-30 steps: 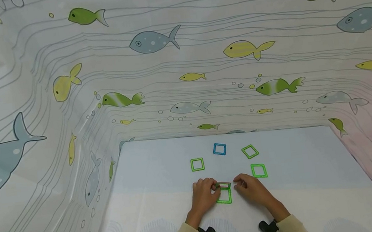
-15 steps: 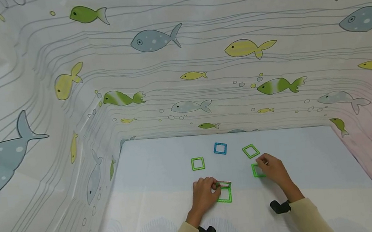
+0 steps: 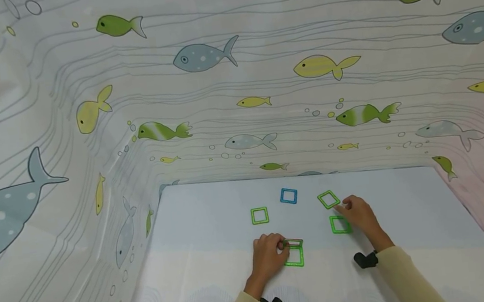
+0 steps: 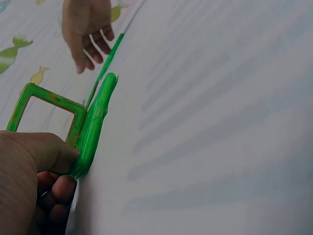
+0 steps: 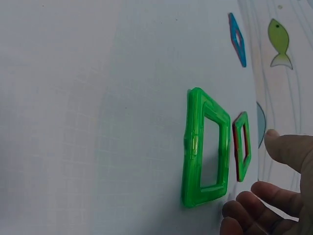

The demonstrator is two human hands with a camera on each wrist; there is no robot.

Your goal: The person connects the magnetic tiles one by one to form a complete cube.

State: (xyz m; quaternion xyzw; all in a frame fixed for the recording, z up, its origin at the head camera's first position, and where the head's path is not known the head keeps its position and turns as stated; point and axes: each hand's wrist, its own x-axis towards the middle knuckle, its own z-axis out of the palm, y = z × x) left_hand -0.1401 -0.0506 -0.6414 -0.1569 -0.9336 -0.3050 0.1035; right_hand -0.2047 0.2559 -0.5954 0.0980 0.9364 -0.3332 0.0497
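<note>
My left hand (image 3: 270, 256) pinches the side of a green square magnetic tile (image 4: 54, 98) with an open middle. That tile stands tilted up along the far edge of a second green square tile (image 3: 302, 255) lying flat. Over on the right, my right hand (image 3: 360, 214) hovers beside two loose green square tiles, a nearer one (image 3: 333, 225) and a farther one (image 3: 323, 195). In the right wrist view its thumb and fingers are spread apart, holding nothing, close to the nearer tile.
A blue square tile (image 3: 288, 189) lies at the back of the white table (image 3: 204, 211). Another green square tile (image 3: 253, 217) rests beyond my left hand. Fish-printed sheeting (image 3: 199, 96) encloses the table's back and sides.
My right hand has moved from beside the tilted tile out to the loose green tiles on the right, then slightly back off them. The left hand keeps its grip in place.
</note>
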